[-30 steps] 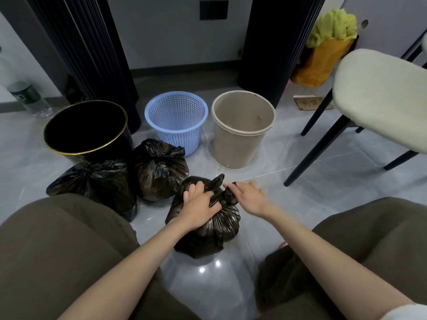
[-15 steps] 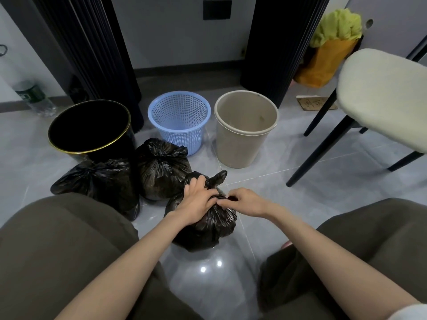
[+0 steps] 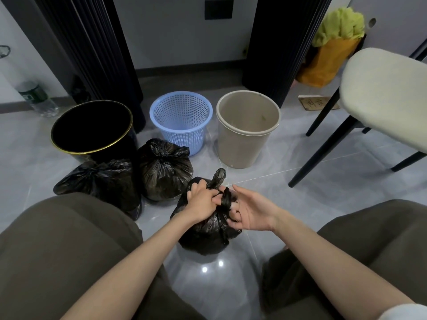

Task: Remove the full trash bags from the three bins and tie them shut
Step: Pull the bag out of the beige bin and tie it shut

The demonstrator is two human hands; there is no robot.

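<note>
Your right hand (image 3: 251, 211) has released its pinch and turned palm-up, fingers loose against the bulging, crinkled black plastic trash bag (image 3: 208, 234) on the glossy grey floor (image 3: 300, 204) before you. Your left hand (image 3: 203, 200) still clenches it below the twisted tail (image 3: 218, 177). The ropy knot (image 3: 226, 198) looks formed, so the last tie seems nearly done.

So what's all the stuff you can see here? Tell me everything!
Bins: 3, black bin, blue bin, beige bin, in a row on the floor.
Trash bags: 3, black, in front of the bins: left bag, middle bag, near bag.
Chair: 1, white seat, black legs, right.
Bottle: 1, clear, green label, far left.
Orange bag: 1, yellow-green cloth on top, back right.
Curtains: 2, black, behind the bins.
Left hand: 1, grips the near bag's neck.
Right hand: 1, at the knot, grip unclear.
Knees: 2, brown trousers, bottom.
</note>
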